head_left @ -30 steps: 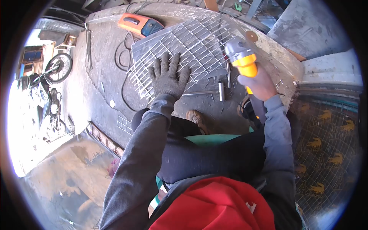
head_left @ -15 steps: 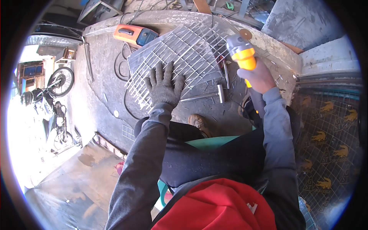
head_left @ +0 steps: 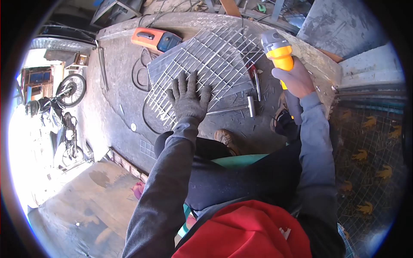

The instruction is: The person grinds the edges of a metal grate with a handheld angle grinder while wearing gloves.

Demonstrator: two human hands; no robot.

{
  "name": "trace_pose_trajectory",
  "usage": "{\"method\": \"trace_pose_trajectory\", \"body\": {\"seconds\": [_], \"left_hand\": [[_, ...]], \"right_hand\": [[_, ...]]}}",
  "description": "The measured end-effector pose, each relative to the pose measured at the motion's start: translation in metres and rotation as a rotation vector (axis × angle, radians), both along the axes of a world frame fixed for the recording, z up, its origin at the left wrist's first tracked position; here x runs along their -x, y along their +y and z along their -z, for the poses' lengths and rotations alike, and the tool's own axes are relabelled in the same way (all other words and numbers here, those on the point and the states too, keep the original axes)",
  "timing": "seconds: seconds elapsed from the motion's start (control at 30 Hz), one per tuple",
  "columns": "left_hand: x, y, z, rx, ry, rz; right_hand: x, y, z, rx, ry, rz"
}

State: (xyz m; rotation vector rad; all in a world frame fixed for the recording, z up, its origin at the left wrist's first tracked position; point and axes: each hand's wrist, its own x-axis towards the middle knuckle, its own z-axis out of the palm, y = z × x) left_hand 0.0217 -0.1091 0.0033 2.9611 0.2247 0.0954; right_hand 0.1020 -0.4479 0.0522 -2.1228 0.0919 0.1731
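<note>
My left hand (head_left: 189, 101), in a grey knitted glove, lies flat with fingers spread on the near left part of a welded wire mesh (head_left: 215, 60). Under the mesh is a flat grey metal sheet (head_left: 160, 69). My right hand (head_left: 297, 79) is wrapped around the body of a yellow and grey angle grinder (head_left: 282, 56). Its grey head points away from me, above the floor at the mesh's right corner, and I cannot make out its disc. A hammer (head_left: 251, 106) lies just on the near side of the mesh, and a red-and-metal hand tool (head_left: 257, 84) rests at its right edge.
An orange and blue machine (head_left: 155, 39) stands behind the mesh at left, its cable looping on the floor. A low concrete ledge (head_left: 189, 18) curves behind. Cut wire bits lie around the hammer. Printed dark sheets (head_left: 365, 159) are at right, a motorcycle (head_left: 64, 112) far left.
The view has shifted slightly. My right hand has turned the grinder, and the brown disc seen at its head before no longer shows. My left hand stays flat on the mesh.
</note>
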Motion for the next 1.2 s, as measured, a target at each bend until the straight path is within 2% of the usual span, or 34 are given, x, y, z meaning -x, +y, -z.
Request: {"method": "trace_pose_trajectory", "body": {"seconds": [0.07, 0.17, 0.23, 0.57, 0.77, 0.9, 0.97, 1.2], "left_hand": [[0.0, 0.001, 0.0, 0.025, -0.019, 0.009], [0.001, 0.0, -0.003, 0.051, -0.036, -0.008], [0.0, 0.003, 0.0, 0.061, -0.071, 0.012], [-0.002, -0.002, -0.005, 0.101, -0.055, -0.034], [-0.003, -0.003, -0.01, 0.069, 0.01, -0.035], [-0.003, -0.001, -0.007, 0.062, 0.0, -0.026], [-0.003, -0.001, -0.004, 0.054, -0.024, -0.02], [-0.004, -0.003, -0.004, 0.044, -0.025, -0.027]], "right_hand": [[-0.005, 0.0, 0.009, 0.076, -0.007, -0.063], [-0.006, 0.002, 0.006, 0.033, 0.01, -0.11], [-0.007, -0.002, -0.002, -0.072, 0.171, -0.137], [-0.026, -0.017, -0.019, -0.165, 0.26, -0.191], [-0.036, -0.01, -0.012, -0.012, 0.173, -0.191], [-0.033, -0.009, -0.017, -0.004, 0.182, -0.205], [-0.03, -0.011, -0.013, 0.04, 0.107, -0.217], [-0.031, -0.017, -0.022, -0.021, 0.207, -0.168]]}}
